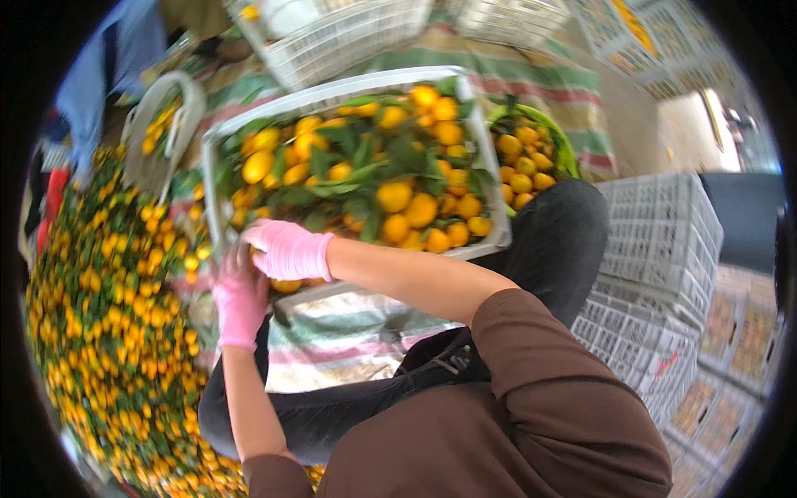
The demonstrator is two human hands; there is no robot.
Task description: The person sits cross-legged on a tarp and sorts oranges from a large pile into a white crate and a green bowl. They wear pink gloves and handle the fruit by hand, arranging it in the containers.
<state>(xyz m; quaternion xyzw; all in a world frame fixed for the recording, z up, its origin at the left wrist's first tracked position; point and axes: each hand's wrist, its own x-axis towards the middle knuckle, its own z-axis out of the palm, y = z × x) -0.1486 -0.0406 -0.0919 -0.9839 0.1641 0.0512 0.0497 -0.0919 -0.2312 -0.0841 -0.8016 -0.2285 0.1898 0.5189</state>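
A white plastic crate point(367, 79) before me is filled with small orange citrus fruits point(420, 210) and green leaves point(342, 180). My left hand point(240, 299), in a pink glove with greyish fingertips, is at the crate's near left corner. My right hand point(283, 249), in a pink glove, meets the left hand's fingers there, over the crate's edge. The fingers of both hands are blurred and overlap, so what they hold cannot be told. Right of the crate stands a bright green basket point(565, 146) of the same kind of fruit.
A large heap of citrus with leaves point(124, 324) covers the left side. A plastic chair point(187, 93) with fruit on it stands beyond it, near a person in blue clothing point(103, 81). White crates point(348, 43) stand ahead; stacked grey crates point(654, 243) are at the right. A striped sheet point(529, 75) lies underneath.
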